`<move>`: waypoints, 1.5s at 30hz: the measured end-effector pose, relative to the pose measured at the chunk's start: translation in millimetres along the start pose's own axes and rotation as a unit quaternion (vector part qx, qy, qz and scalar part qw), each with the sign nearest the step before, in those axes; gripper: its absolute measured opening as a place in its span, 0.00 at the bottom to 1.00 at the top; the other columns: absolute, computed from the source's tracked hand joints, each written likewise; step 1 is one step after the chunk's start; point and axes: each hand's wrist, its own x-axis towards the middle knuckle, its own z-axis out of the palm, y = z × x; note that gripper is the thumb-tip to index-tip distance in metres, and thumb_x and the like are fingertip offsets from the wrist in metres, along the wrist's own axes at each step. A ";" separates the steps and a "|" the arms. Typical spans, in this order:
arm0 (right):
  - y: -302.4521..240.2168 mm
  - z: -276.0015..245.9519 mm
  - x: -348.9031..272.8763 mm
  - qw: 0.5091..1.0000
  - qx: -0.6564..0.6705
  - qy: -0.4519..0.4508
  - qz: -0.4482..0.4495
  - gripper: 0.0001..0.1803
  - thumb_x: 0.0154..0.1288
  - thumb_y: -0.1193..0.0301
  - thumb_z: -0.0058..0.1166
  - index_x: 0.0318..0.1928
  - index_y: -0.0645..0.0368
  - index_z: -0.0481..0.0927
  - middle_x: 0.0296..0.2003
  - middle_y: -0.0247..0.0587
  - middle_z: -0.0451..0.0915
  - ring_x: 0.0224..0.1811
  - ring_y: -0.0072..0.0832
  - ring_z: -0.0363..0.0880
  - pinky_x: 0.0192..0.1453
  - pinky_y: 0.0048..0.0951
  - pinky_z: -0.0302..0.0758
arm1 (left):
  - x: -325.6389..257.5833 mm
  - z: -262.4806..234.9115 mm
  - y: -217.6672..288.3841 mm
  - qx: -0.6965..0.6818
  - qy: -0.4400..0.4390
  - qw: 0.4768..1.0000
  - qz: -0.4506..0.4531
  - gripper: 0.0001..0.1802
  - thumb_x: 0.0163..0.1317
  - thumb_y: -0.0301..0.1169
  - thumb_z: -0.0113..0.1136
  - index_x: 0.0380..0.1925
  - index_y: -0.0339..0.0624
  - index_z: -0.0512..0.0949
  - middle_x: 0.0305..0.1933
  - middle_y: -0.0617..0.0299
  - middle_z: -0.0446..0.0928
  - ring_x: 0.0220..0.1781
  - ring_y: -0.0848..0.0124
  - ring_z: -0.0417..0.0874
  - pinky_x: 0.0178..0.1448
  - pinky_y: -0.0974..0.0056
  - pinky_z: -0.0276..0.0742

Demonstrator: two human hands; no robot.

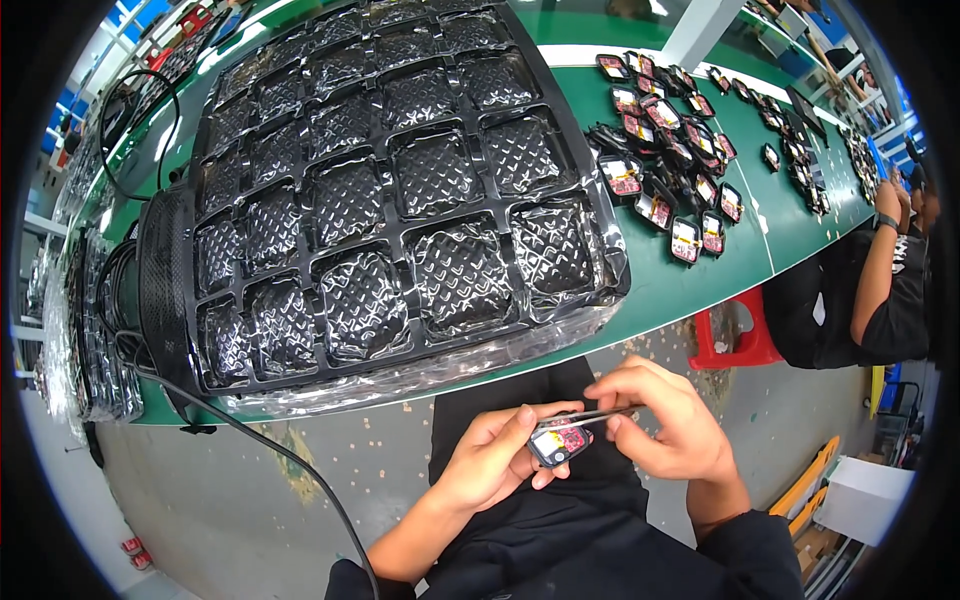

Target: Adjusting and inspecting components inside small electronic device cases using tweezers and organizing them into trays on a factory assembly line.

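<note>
Down at 6 o'clock, over the lap, the left hand (492, 460) pinches a small black plastic case with a red and white inside (558, 441). Just beside it, the right hand (668, 425) squeezes thin metal tweezers (590, 414) shut; their tip touches the case. Bare grey floor (230, 500) spreads toward 8 o'clock. Toward 12 o'clock, a big black tray stack wrapped in clear plastic (400, 200) hangs over the green table's (690, 285) near edge.
</note>
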 end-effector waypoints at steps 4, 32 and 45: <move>-3.1 10.0 2.7 0.997 0.027 -0.008 0.070 0.18 0.64 0.79 0.60 0.54 0.64 0.80 0.34 0.40 0.74 0.33 0.25 0.75 0.34 0.23 0.75 | 0.8 2.8 -1.2 0.030 0.016 0.999 0.003 0.28 0.82 0.45 0.44 0.62 0.29 0.73 0.46 0.52 0.82 0.37 0.69 0.85 0.32 0.68 0.77; 12.2 32.1 -5.0 0.988 -0.092 0.118 -0.039 0.07 0.62 0.75 0.68 0.40 0.63 0.86 0.29 0.43 0.85 0.24 0.31 0.83 0.29 0.29 0.77 | 2.4 9.6 -11.2 0.256 0.049 0.888 0.379 0.33 0.57 0.21 0.76 0.62 0.28 0.73 0.70 0.45 0.65 0.68 0.47 0.77 0.68 0.49 0.80; 15.5 36.3 -8.3 0.982 -0.114 0.142 -0.042 0.08 0.62 0.76 0.70 0.41 0.62 0.86 0.30 0.41 0.84 0.21 0.28 0.80 0.24 0.28 0.75 | 2.0 10.2 -10.2 0.261 0.060 0.889 0.373 0.32 0.57 0.19 0.76 0.61 0.26 0.74 0.70 0.46 0.64 0.69 0.48 0.77 0.68 0.48 0.81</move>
